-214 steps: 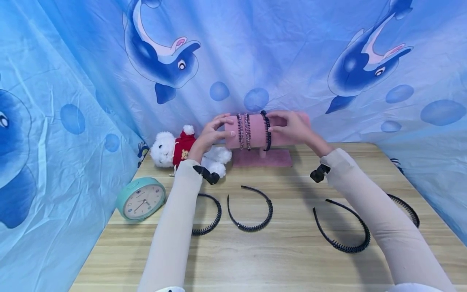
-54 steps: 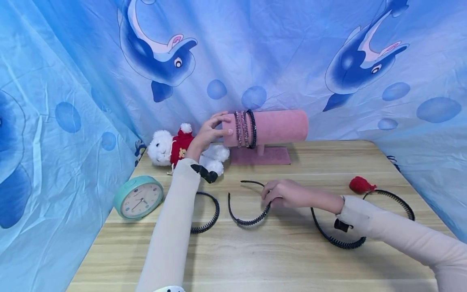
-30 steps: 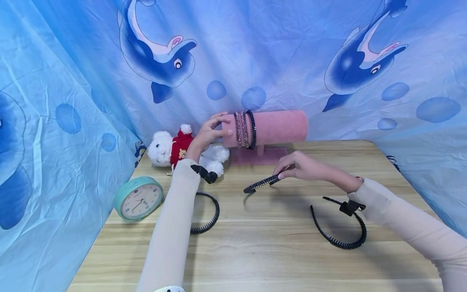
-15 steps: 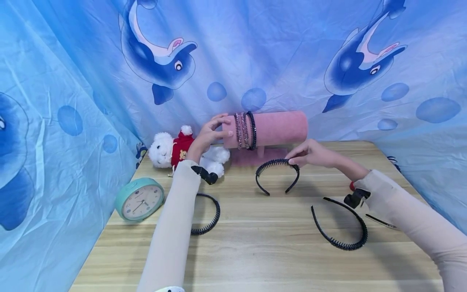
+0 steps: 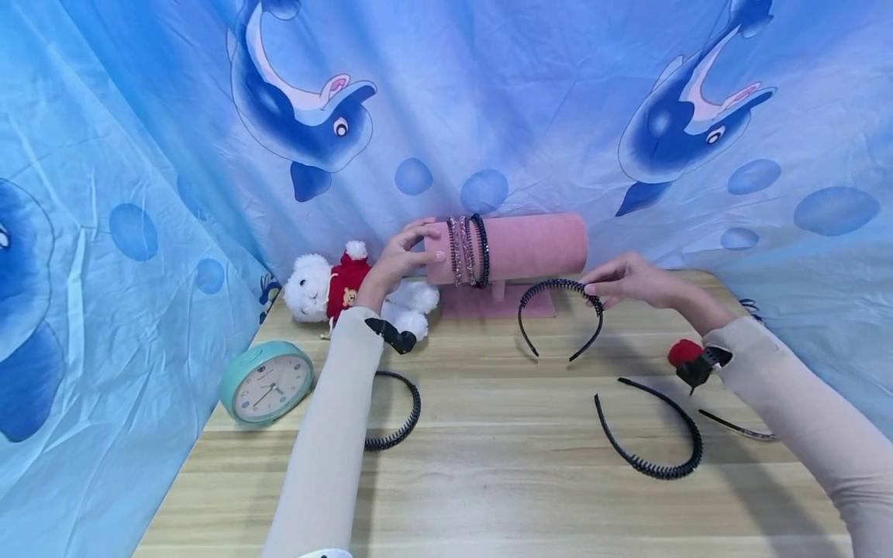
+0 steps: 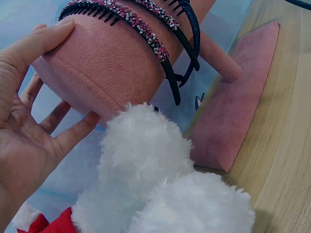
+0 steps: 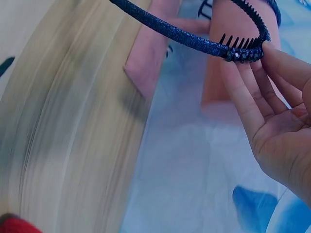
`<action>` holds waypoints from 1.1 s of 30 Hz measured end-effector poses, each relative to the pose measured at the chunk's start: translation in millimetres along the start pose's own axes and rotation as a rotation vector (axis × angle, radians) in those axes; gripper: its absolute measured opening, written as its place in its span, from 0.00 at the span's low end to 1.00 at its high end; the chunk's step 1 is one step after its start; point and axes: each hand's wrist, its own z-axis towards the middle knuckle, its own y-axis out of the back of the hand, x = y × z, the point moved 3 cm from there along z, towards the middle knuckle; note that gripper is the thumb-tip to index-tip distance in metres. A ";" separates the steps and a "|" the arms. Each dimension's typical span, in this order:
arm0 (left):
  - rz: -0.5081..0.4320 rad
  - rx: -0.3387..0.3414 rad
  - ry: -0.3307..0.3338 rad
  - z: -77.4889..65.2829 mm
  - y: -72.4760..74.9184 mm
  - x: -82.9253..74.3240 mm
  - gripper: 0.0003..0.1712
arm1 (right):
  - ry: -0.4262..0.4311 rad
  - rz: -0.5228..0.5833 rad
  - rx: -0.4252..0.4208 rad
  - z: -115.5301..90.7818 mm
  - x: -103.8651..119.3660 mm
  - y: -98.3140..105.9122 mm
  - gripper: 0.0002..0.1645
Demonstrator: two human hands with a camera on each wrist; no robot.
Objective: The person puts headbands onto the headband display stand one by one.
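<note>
In the head view, my left hand point(image 5: 398, 262) holds the left end of a pink velvet headband stand point(image 5: 533, 245); the left wrist view shows the thumb point(image 6: 60, 35) on its near side and fingers round the edge. Two pink-glitter headbands point(image 5: 456, 249) and a black one point(image 5: 484, 252) hang around the roll, near that hand. My right hand point(image 5: 645, 283) pinches a black toothed headband point(image 5: 558, 284) by the side of its arch, tips pointing down, in front of the stand's right half. Dark beads and comb teeth on this headband point(image 7: 175, 34) show in the right wrist view.
A white plush bear point(image 5: 310, 287) in red lies left of the stand, its legs beneath my left wrist. A teal clock point(image 5: 268, 384) stands at the left. Black headbands point(image 5: 418, 403) point(image 5: 698, 442) lie on the wooden table point(image 5: 488, 480); a red object point(image 5: 684, 353) sits right.
The right hand has taken the black headband from the middle of the table, turned it arch up and carried it up and right. Earlier it slid the hung black headband left. The left hand stays.
</note>
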 end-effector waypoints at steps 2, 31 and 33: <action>-0.003 -0.001 0.002 -0.7 -0.3 -0.2 0.19 | -0.019 0.010 -0.007 -2.4 -3.9 5.5 0.22; 0.002 -0.010 -0.011 -1.5 -0.3 0.3 0.19 | -0.123 0.048 -0.047 -32.2 -29.3 61.6 0.25; 0.003 -0.012 -0.011 -1.3 -0.3 0.3 0.19 | -0.125 0.045 -0.047 -34.8 -30.7 67.1 0.22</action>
